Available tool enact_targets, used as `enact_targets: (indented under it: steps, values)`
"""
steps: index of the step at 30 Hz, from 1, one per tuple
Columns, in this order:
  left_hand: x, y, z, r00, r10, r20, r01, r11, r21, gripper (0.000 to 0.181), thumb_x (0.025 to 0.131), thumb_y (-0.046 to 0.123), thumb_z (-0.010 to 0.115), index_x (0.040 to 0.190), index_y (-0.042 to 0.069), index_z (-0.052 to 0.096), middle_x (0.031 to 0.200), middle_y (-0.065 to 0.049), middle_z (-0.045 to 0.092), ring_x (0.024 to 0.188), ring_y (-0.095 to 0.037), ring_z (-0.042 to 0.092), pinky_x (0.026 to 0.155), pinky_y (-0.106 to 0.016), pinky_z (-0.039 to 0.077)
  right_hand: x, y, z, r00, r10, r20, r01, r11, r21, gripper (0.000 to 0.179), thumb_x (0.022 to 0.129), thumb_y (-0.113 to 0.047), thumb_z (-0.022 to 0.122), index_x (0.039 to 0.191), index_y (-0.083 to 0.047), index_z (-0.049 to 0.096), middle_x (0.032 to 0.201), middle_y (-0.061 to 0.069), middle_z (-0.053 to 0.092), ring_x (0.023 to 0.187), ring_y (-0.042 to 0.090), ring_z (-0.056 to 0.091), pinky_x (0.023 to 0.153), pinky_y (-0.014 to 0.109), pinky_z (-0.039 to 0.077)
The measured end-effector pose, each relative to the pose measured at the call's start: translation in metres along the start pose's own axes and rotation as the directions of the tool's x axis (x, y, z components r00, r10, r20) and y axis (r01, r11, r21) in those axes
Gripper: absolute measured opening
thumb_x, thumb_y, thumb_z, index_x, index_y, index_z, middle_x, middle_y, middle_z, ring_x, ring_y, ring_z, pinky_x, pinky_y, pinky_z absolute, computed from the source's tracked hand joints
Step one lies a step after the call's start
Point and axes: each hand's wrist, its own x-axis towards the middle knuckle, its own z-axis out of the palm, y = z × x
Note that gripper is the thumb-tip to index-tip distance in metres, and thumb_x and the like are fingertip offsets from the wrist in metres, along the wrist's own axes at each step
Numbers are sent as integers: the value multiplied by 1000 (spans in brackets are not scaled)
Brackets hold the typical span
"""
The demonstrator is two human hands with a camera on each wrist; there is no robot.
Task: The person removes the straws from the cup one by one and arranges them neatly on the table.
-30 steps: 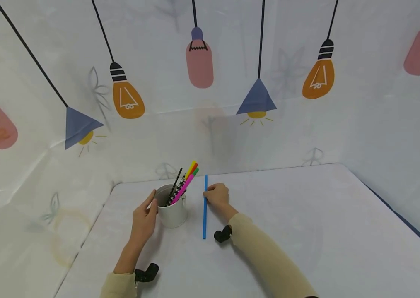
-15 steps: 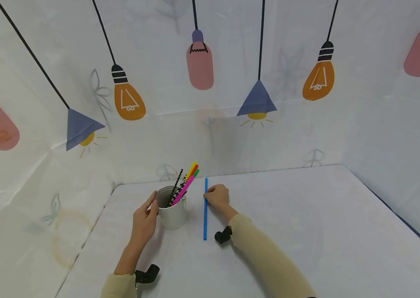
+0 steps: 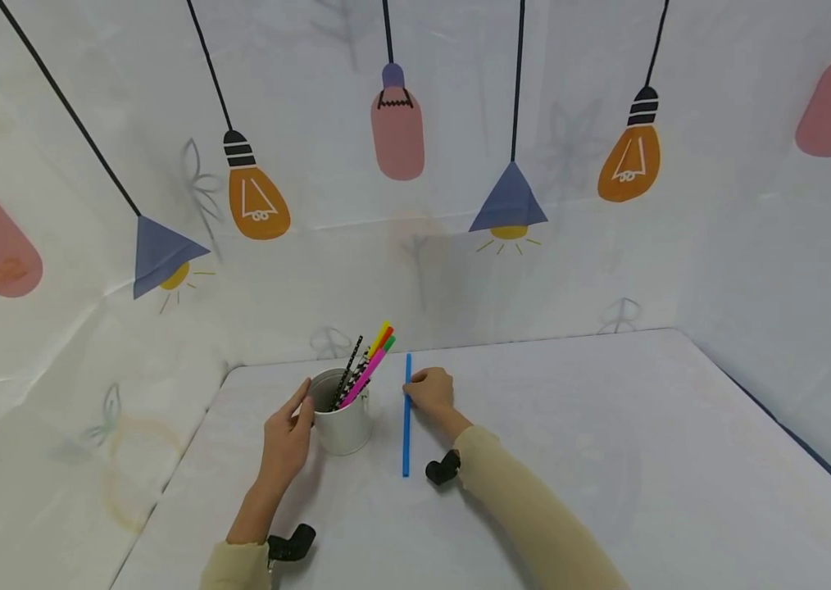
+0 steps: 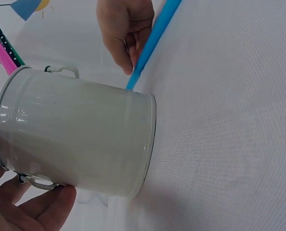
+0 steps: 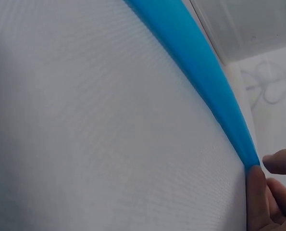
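Observation:
A white metal pail [image 3: 342, 429] stands upright on the white table. Pink, green, orange and yellow sticks [image 3: 367, 370] and dark dotted ones lean out of it to the right. My left hand [image 3: 287, 438] holds the pail's left side; in the left wrist view its fingers [image 4: 56, 209] curl by the small wire handle [image 4: 39, 183]. Right of the pail, a long, smooth, slim blue stick [image 3: 406, 438] lies pointing away from me. My right hand [image 3: 432, 389] pinches it along its far half. In the right wrist view a fingertip [image 5: 255, 180] meets the stick.
The white tabletop [image 3: 570, 426] stretches out to the right. A white sheet printed with hanging lamps [image 3: 397, 131] rises behind and beside the table. Black wrist cameras [image 3: 292, 542] sit on both cream sleeves [image 3: 533, 512].
The head view has shifted very slightly. Both hands, the pail and the blue stick stay in practically the same places.

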Motion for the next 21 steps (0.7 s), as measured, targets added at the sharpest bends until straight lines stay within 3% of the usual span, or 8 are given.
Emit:
enact_targets:
  steps: [11, 17, 21]
  values:
    - [0, -1, 3, 1000, 5, 8, -5, 1000, -8, 42, 105, 28, 44, 144, 13, 49, 140, -11, 52, 89, -25, 68, 67, -23, 51, -8, 0, -11, 999, -44, 7, 42, 988, 149, 15, 87, -12, 72, 96, -1, 71, 76, 6, 66, 62, 17, 61, 58, 28, 55]
    - [1, -2, 3, 1000, 13, 4, -13, 1000, 3, 42, 105, 29, 44, 144, 14, 49, 141, -9, 51, 88, -24, 68, 67, -22, 50, -22, -19, -24, 996, -67, 57, 50, 964, 261, 18, 90, -13, 71, 103, -1, 70, 84, 7, 67, 68, 17, 64, 64, 27, 57]
    - [1, -4, 2, 1000, 19, -12, -19, 1000, 5, 41, 105, 27, 45, 143, 12, 50, 140, -10, 52, 85, -25, 68, 65, -21, 49, -36, -37, -29, 990, -103, 100, 61, 931, 360, 21, 91, -11, 69, 107, 3, 68, 90, 12, 68, 74, 24, 68, 66, 28, 58]
